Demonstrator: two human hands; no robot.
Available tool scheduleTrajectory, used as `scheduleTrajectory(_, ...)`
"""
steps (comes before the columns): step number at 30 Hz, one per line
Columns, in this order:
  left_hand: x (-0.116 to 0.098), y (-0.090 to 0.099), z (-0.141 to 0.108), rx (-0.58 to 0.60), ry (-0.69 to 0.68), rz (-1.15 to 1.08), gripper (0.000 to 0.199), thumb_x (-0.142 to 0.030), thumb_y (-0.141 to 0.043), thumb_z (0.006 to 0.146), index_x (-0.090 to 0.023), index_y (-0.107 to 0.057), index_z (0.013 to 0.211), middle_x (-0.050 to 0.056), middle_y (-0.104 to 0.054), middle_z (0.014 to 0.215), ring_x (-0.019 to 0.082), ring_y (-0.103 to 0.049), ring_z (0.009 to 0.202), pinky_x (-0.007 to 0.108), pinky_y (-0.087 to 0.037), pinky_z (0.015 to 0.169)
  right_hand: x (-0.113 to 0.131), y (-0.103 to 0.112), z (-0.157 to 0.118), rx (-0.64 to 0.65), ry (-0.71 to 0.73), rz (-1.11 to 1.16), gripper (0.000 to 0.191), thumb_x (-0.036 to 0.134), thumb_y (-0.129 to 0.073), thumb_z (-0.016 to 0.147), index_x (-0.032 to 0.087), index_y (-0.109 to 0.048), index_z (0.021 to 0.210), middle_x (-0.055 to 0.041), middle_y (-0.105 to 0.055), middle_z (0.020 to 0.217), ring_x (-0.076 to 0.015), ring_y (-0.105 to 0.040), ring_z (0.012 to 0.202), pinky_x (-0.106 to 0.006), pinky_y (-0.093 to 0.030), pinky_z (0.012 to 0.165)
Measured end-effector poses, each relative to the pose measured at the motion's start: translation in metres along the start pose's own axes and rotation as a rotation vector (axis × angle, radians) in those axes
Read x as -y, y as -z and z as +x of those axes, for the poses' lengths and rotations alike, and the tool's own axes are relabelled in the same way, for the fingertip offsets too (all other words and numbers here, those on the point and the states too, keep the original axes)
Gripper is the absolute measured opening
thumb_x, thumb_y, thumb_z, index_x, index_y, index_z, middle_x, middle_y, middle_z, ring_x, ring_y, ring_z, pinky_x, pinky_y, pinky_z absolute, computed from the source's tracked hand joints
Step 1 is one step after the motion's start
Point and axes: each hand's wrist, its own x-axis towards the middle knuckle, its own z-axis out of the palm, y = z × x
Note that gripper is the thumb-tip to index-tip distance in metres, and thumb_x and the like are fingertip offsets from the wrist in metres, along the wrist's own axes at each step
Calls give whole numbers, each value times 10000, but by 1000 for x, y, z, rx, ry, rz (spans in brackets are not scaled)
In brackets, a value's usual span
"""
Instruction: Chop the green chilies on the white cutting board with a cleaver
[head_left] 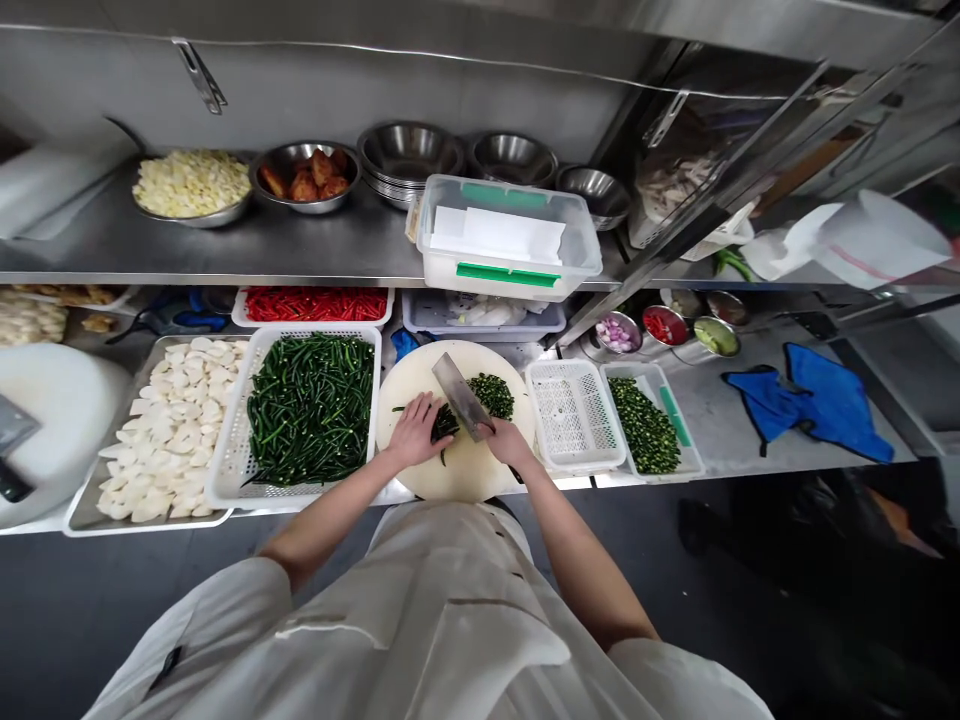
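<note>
R hand (504, 443) grips the handle of a rectangular grey steel cleaver (459, 393), blade slanting away & leftward over the round cream-white chopping board (410, 375) at the bench's (724, 445) front edge. L hand (415, 432) has fingers curled down on a small bunch of long dark-green chillies (445, 423), holding it to the board just L of the blade. Pile of finely chopped green chilli (495, 397) sits R of blade, nr board's far R edge. Along front edge, L of board: white perforated plastic basket (222, 472) w/ whole green chillies (311, 410); R of board: white perforated plastic tray (576, 458), then translucent plastic tub (696, 464) w/ more chopped pieces (643, 425).
</note>
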Motion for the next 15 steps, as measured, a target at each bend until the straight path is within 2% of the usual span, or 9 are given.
scheduleTrajectory(2, -12, -12, -6, 5, 16, 33, 865, -579, -656, 965, -190, -342, 1671, 171, -279, 1760, 410, -240, 1635, 599, -253, 1325, -10, 8, 1, -5, -16, -41, 303, 351, -502, 1105, 189, -756, 1139, -94, -797, 1161, -231, -721, 1089, -249, -468, 861)
scheduleTrajectory(5, -28, -25, 7, -31, 68, 41, 821, -499, -630, 992, -205, -313, 1690, 157, -242, 1777, 397, -211, 1650, 614, -238, 1331, -18, 20, 8, -19, -34, -124, 323, 369, -474, 1115, 194, -742, 1152, -103, -796, 1148, -240, -725, 1073, -264, -458, 847)
scheduleTrajectory(9, -31, -25, 29, -17, 17, -17, 709, -470, -612, 1013, -213, -407, 1642, 156, -333, 1737, 376, -294, 1622, 603, -315, 1312, -21, 25, 14, -1, -26, -190, 344, 376, -424, 1129, 194, -703, 1216, -118, -793, 1136, -253, -739, 1049, -282, -457, 827)
scheduleTrajectory(12, -22, -14, 26, -40, -2, -67, 573, -404, -586, 1029, -235, -499, 1570, 142, -452, 1657, 345, -377, 1576, 591, -376, 1290, -19, 21, 12, -4, -34, -218, 365, 385, -394, 1137, 187, -668, 1274, -140, -788, 1156, -270, -744, 1067, -300, -468, 843)
scheduleTrajectory(15, -6, -1, 18, -82, 24, -113, 460, -322, -570, 1022, -217, -575, 1469, 136, -607, 1484, 319, -498, 1469, 575, -440, 1250, -18, 18, 11, 18, -58, -218, 386, 396, -369, 1138, 187, -656, 1289, -153, -786, 1153, -286, -746, 1076, -319, -483, 853)
